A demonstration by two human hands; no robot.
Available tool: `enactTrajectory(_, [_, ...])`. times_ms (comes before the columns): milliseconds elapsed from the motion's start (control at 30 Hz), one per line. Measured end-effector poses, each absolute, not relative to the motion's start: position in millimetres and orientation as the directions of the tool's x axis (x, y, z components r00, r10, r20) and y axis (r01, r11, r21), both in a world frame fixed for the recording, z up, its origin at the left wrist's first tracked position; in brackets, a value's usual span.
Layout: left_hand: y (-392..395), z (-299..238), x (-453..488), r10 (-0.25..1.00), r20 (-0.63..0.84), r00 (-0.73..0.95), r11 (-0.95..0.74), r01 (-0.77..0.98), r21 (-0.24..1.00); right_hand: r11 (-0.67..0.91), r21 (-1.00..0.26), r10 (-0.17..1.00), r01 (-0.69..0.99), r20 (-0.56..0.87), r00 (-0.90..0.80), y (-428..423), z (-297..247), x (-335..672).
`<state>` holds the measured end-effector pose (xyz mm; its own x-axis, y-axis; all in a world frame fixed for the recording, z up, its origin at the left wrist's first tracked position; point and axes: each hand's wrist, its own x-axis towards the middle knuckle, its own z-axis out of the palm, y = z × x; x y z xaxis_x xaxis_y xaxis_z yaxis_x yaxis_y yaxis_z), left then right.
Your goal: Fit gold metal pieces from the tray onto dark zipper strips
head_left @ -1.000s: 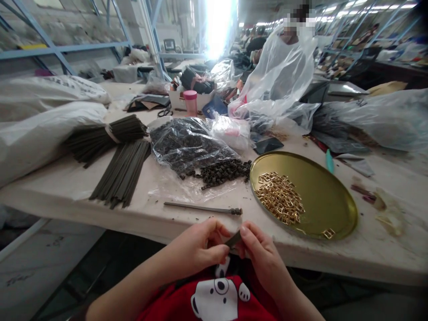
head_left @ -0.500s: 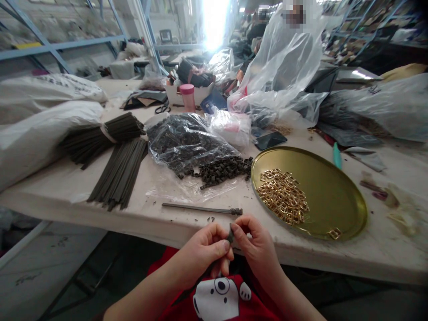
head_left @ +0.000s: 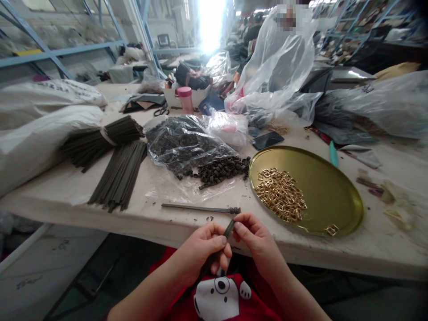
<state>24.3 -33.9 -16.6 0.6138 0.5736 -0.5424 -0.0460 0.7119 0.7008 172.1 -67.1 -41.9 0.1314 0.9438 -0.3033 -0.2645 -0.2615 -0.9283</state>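
Note:
A dark grey-green strap (head_left: 229,229) is pinched between my two hands, just off the table's front edge. My left hand (head_left: 210,245) grips its lower part between thumb and fingers, and my right hand (head_left: 251,232) pinches the upper end. Beyond the hands, a finished-looking strap with small loops at its right end (head_left: 200,208) lies on the table. To the right, a round gold tray (head_left: 331,191) holds a pile of gold rectangular buckles (head_left: 280,195), with one pair of buckles (head_left: 332,229) apart near its rim.
Loose dark strap loops (head_left: 222,171) spill from a clear plastic bag (head_left: 190,138). Bundled straps (head_left: 115,178) lie at left beside white sacks (head_left: 43,133). A phone (head_left: 268,140), pink-lidded jar (head_left: 185,99) and scissors (head_left: 162,110) are farther back. A person stands behind clear plastic sheeting (head_left: 274,67).
More of the strap shows between my hands, and its upper end points up to the right. My right hand has turned slightly. The whole view has shifted a little.

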Motion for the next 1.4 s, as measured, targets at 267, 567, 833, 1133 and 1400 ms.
enactTrajectory(267, [-37, -15, 26, 0.570, -0.562, 0.599, 0.730, -0.055, 0.682, -0.275, -0.882, 0.926, -0.382, -0.350, 0.144, -72, -49, 166])
enactTrajectory(567, [-39, -17, 25, 0.580, -0.556, 0.595, 0.710, -0.035, 0.703, -0.309, -0.793, 0.907, -0.525, -0.412, 0.089, -70, -59, 161])
enactTrajectory(833, [-42, -19, 23, 0.578, -0.540, 0.611, 0.721, -0.072, 0.690, -0.255, -0.911, 0.928, -0.324, -0.325, 0.185, -69, -56, 161])
enactTrajectory(1133, [-42, -16, 25, 0.614, -0.538, 0.578, 0.706, -0.097, 0.701, 0.072, -0.950, 0.983, 0.302, 0.119, 0.139, -79, -56, 163])
enactTrajectory(1400, [-45, -20, 23, 0.588, -0.559, 0.584, 0.735, -0.098, 0.671, 0.193, -0.916, 0.968, 0.353, 0.237, 0.086, -80, -51, 165])
